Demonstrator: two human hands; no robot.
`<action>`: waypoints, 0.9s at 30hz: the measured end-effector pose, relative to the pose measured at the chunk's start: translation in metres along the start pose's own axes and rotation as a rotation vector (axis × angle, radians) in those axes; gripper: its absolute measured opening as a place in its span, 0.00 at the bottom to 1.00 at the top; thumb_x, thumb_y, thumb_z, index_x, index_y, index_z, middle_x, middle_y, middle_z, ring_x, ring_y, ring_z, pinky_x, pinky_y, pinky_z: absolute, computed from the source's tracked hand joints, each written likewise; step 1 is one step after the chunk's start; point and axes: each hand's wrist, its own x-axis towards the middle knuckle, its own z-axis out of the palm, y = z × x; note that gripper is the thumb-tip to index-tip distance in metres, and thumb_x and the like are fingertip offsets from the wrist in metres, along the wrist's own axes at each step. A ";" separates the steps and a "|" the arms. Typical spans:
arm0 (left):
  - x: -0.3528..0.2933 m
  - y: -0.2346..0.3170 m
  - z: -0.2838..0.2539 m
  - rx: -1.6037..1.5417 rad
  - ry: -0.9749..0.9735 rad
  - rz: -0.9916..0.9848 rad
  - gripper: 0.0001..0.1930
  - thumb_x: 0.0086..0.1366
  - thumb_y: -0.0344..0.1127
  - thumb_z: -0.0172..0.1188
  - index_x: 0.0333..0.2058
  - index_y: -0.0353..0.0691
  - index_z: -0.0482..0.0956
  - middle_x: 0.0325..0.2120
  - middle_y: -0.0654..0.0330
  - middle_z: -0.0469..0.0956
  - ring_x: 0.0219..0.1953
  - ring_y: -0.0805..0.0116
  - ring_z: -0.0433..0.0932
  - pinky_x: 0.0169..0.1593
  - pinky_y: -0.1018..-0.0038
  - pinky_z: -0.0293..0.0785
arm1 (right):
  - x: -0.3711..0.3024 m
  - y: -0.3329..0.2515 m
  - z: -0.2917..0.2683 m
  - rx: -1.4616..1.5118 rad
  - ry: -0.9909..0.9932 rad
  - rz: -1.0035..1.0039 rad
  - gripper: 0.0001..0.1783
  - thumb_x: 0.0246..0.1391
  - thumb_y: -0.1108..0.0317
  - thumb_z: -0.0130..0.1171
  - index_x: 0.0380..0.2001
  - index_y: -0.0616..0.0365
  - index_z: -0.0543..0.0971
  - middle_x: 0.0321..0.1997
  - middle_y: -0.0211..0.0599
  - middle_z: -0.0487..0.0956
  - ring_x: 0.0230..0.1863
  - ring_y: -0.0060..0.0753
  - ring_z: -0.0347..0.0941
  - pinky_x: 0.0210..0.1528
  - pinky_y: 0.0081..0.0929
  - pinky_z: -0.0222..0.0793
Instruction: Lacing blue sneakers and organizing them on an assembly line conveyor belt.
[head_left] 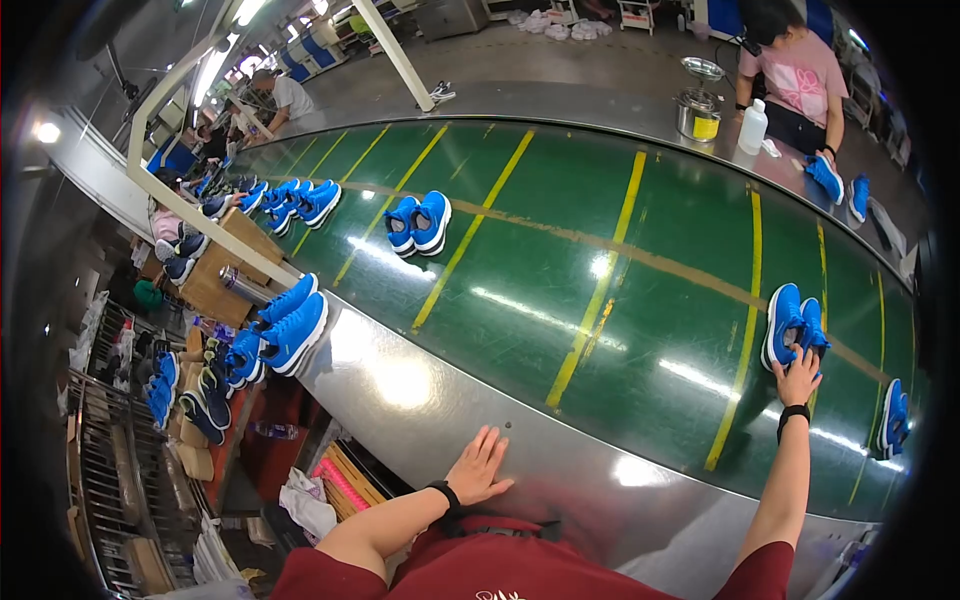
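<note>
Head: touched shoes [783, 312] lengthwise across belt [560, 270], toes away

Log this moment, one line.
left hand: resting on metal ledge | right hand: touching blue running shoes | surface: yellow-striped green conveyor belt

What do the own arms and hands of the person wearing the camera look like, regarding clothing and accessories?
The sleeves are dark red and short. The left hand has a black wristband; the right hand has one too. Neither wears a glove.

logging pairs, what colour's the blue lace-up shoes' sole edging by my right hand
White; sole edging shows best in head view.
</note>
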 end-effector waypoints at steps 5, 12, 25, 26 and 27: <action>0.005 -0.004 0.005 0.011 0.013 0.015 0.40 0.60 0.56 0.54 0.60 0.30 0.56 0.62 0.37 0.50 0.65 0.39 0.46 0.65 0.53 0.51 | -0.025 0.008 0.017 0.002 0.340 -0.062 0.42 0.48 0.66 0.64 0.65 0.42 0.57 0.71 0.43 0.51 0.70 0.53 0.46 0.66 0.60 0.44; -0.002 -0.011 0.007 -0.028 0.038 0.007 0.39 0.61 0.57 0.52 0.60 0.31 0.56 0.62 0.38 0.50 0.65 0.39 0.48 0.65 0.53 0.51 | -0.153 -0.028 0.035 0.364 0.124 -0.270 0.30 0.52 0.67 0.60 0.59 0.55 0.66 0.70 0.54 0.51 0.69 0.59 0.48 0.66 0.55 0.46; -0.002 -0.017 0.017 -0.021 0.095 0.016 0.38 0.63 0.58 0.48 0.61 0.34 0.55 0.63 0.41 0.49 0.67 0.43 0.46 0.65 0.55 0.52 | -0.321 -0.150 -0.007 0.397 -0.210 -0.232 0.30 0.56 0.61 0.55 0.61 0.52 0.63 0.70 0.56 0.50 0.71 0.60 0.40 0.68 0.59 0.36; -0.003 -0.018 0.019 -0.025 0.100 0.011 0.38 0.63 0.58 0.48 0.61 0.34 0.55 0.63 0.41 0.49 0.67 0.43 0.46 0.65 0.55 0.52 | -0.327 -0.159 -0.011 0.401 -0.241 -0.240 0.32 0.55 0.58 0.56 0.62 0.53 0.62 0.70 0.58 0.48 0.71 0.63 0.37 0.68 0.61 0.33; -0.003 -0.017 0.018 -0.036 0.093 0.011 0.38 0.63 0.58 0.48 0.61 0.34 0.55 0.64 0.41 0.49 0.67 0.43 0.45 0.65 0.55 0.52 | -0.332 -0.168 -0.015 0.396 -0.239 -0.244 0.32 0.55 0.58 0.56 0.62 0.53 0.62 0.70 0.58 0.48 0.71 0.63 0.37 0.68 0.61 0.33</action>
